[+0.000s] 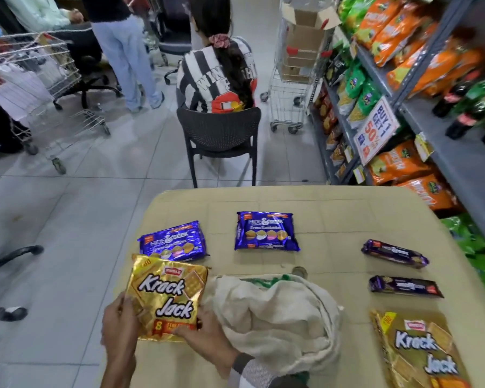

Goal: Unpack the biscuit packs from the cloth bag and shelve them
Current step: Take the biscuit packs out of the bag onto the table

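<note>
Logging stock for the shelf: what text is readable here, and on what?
"Krack Jack", "8": left gold pack
"Krack Jack": right gold pack
"HIDE & SEEK": left blue pack, middle blue pack
"BUY 1 GET 1 50%": shelf sign
Both slim purple packs: blurred, unreadable.

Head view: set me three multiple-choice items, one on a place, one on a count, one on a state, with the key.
1. Where is the held Krack Jack pack relative to the cloth bag?
A. left of it
B. inside it
C. right of it

2. How many gold Krack Jack packs show on the table?
A. one
B. two
C. four

3. What are the left hand and right hand doing?
A. hanging idle
B. reaching into the bag
C. both holding one pack

Key:
1 A, the pack lies beside the bag's left side.
2 B, there is the held one and a second pack at the table's near right.
3 C, both hands grip its lower corners.
</note>
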`<act>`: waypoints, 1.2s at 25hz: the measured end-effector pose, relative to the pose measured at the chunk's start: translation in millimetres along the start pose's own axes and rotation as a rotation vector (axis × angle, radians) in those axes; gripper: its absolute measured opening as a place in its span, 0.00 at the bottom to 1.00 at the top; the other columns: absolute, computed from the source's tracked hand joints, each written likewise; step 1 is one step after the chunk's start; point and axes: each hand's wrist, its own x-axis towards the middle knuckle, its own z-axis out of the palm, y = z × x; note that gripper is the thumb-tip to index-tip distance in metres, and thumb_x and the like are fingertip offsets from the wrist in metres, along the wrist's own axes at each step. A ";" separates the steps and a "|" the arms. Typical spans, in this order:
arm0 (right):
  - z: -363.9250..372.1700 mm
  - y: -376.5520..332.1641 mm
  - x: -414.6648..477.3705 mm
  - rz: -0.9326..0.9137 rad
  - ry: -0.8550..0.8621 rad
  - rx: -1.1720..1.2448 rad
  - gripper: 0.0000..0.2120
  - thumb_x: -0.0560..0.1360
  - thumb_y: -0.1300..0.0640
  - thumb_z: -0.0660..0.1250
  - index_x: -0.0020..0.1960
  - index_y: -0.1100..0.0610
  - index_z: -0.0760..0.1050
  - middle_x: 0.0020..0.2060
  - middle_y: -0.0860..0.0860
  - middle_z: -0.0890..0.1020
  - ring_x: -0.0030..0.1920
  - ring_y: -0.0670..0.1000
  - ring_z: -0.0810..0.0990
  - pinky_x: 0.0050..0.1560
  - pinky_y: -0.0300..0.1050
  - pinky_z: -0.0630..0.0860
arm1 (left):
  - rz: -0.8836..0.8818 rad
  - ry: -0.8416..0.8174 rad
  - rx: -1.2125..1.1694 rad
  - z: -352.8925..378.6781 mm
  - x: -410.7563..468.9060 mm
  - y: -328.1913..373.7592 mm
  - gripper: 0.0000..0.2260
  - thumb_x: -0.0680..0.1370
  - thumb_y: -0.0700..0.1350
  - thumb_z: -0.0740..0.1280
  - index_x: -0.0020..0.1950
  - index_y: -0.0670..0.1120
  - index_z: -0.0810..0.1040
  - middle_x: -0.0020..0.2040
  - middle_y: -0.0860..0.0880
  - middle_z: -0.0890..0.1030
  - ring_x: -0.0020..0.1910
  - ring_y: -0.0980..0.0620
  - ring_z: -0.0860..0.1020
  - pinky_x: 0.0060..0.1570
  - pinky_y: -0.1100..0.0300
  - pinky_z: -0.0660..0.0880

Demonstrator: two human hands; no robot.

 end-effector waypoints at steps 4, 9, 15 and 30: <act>-74.6 -20.6 -31.9 -0.118 0.182 -0.058 0.20 0.67 0.40 0.70 0.58 0.40 0.77 0.54 0.44 0.72 0.56 0.44 0.74 0.56 0.35 0.71 | 0.129 -0.104 -0.125 48.5 -50.8 43.9 0.14 0.80 0.49 0.61 0.64 0.48 0.78 0.62 0.43 0.77 0.61 0.42 0.76 0.60 0.45 0.74; -217.4 -0.6 -80.2 -0.135 0.479 -0.114 0.23 0.69 0.41 0.71 0.62 0.47 0.76 0.56 0.51 0.70 0.62 0.53 0.73 0.66 0.50 0.72 | 0.214 -0.395 -0.160 155.5 -159.0 65.1 0.09 0.79 0.42 0.63 0.55 0.45 0.80 0.53 0.41 0.83 0.53 0.41 0.80 0.52 0.48 0.75; -374.8 91.2 -154.3 0.073 0.739 -0.042 0.38 0.71 0.38 0.68 0.77 0.48 0.62 0.78 0.55 0.57 0.78 0.58 0.57 0.76 0.56 0.61 | 0.235 -0.728 -0.018 271.0 -310.5 47.0 0.09 0.80 0.45 0.63 0.58 0.47 0.79 0.56 0.42 0.80 0.55 0.43 0.79 0.60 0.42 0.76; -460.5 247.9 -244.3 0.346 0.765 -0.123 0.30 0.74 0.46 0.68 0.73 0.50 0.67 0.64 0.54 0.72 0.66 0.57 0.71 0.66 0.51 0.70 | 0.188 -1.023 0.421 308.7 -468.3 -51.5 0.18 0.82 0.46 0.60 0.73 0.48 0.65 0.64 0.45 0.69 0.67 0.47 0.69 0.73 0.47 0.65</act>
